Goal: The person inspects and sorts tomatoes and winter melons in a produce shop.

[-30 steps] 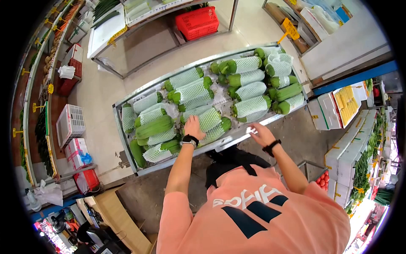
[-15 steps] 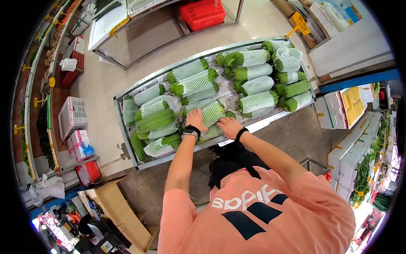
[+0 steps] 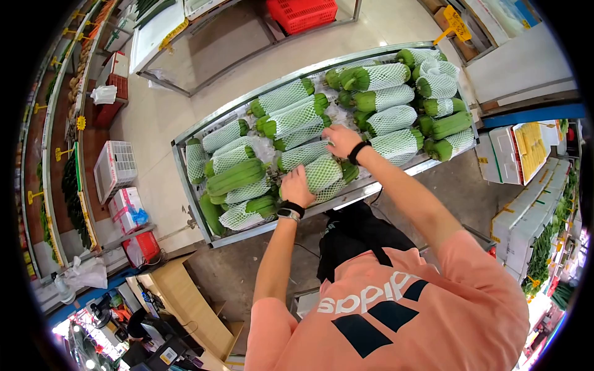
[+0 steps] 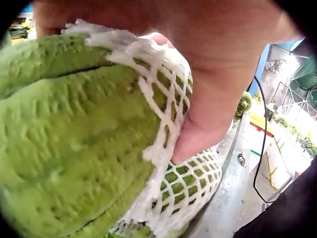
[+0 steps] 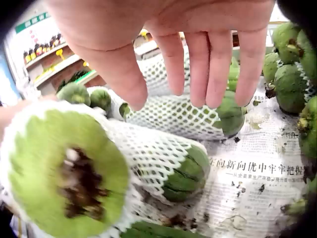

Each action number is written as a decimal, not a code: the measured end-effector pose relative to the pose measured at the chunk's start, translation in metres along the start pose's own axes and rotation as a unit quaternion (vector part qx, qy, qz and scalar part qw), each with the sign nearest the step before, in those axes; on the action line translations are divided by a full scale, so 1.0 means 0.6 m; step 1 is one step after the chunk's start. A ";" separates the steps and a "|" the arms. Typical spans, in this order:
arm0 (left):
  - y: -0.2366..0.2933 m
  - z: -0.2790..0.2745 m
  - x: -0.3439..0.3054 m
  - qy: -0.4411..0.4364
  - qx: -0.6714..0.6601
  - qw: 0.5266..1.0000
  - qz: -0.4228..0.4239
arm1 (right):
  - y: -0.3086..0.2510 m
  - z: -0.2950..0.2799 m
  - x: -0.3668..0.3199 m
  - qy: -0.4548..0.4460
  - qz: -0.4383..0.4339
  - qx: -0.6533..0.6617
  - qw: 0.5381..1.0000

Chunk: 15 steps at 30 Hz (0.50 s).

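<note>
In the head view, my left hand (image 3: 297, 187) grips the near end of a loofah (image 3: 323, 173) in white foam netting. My thumb presses the netting (image 4: 171, 99) in the left wrist view, beside the loofah's bare green ribbed skin (image 4: 74, 148); the fingers are largely hidden behind it. My right hand (image 3: 342, 141) is over the middle of the tray, its fingers extended downward and slightly spread, holding nothing. In the right wrist view, those fingertips overlap another netted loofah (image 5: 171, 116), and a large loofah end with a brown scar (image 5: 69, 168) stands close below.
A metal-rimmed display tray (image 3: 247, 102) holds several netted and bare loofahs (image 3: 235, 179), with printed newspaper (image 5: 247, 183) lining it. Behind it are a red crate (image 3: 303, 13) and a metal-framed stand. A yellow price tag (image 3: 456, 25) rises at the back right corner.
My right hand came in from the tray's front edge to the held loofah, then moved farther back over the tray. My left hand shifted toward the loofah's near left end.
</note>
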<state>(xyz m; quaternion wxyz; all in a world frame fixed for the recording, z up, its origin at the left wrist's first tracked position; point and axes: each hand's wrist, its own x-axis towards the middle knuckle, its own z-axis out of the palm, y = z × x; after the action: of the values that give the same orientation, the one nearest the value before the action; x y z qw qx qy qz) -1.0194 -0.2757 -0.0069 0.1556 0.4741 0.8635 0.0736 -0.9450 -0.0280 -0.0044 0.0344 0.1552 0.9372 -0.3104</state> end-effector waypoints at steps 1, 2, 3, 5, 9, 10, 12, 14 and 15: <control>0.005 -0.001 -0.012 0.003 0.000 1.000 -0.007 | 0.008 0.001 0.017 -0.050 -0.016 -0.025 0.998; 0.010 -0.001 -0.023 0.006 0.001 1.000 -0.014 | 0.012 0.005 0.036 -0.120 -0.009 -0.055 0.991; 0.018 -0.005 -0.031 0.010 0.000 1.000 -0.021 | 0.014 0.016 0.049 -0.153 -0.014 -0.081 0.985; 0.031 -0.001 -0.043 0.024 -0.003 0.999 -0.036 | 0.020 0.048 0.073 -0.217 -0.025 -0.135 0.966; 0.035 0.006 -0.050 0.037 -0.004 0.998 -0.043 | 0.036 0.115 0.093 -0.277 -0.077 -0.220 0.932; 0.033 0.004 -0.051 0.039 -0.015 0.998 -0.042 | 0.040 0.125 0.096 -0.269 -0.102 -0.225 0.931; 0.033 -0.004 -0.054 0.050 -0.031 0.997 -0.041 | 0.048 0.134 0.102 -0.270 -0.090 -0.212 0.935; 0.030 0.000 -0.056 0.049 -0.039 0.997 -0.053 | 0.029 0.102 0.096 -0.234 -0.089 -0.194 0.949; 0.029 0.003 -0.057 0.050 -0.043 0.996 -0.060 | 0.014 0.080 0.093 -0.215 -0.091 -0.197 0.952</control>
<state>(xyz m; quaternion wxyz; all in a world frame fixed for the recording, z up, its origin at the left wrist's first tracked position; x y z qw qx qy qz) -0.9875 -0.2951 0.0030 0.1364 0.4102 0.8930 0.1249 -0.9968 -0.0353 -0.0569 0.2370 -0.0110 0.9602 -0.1474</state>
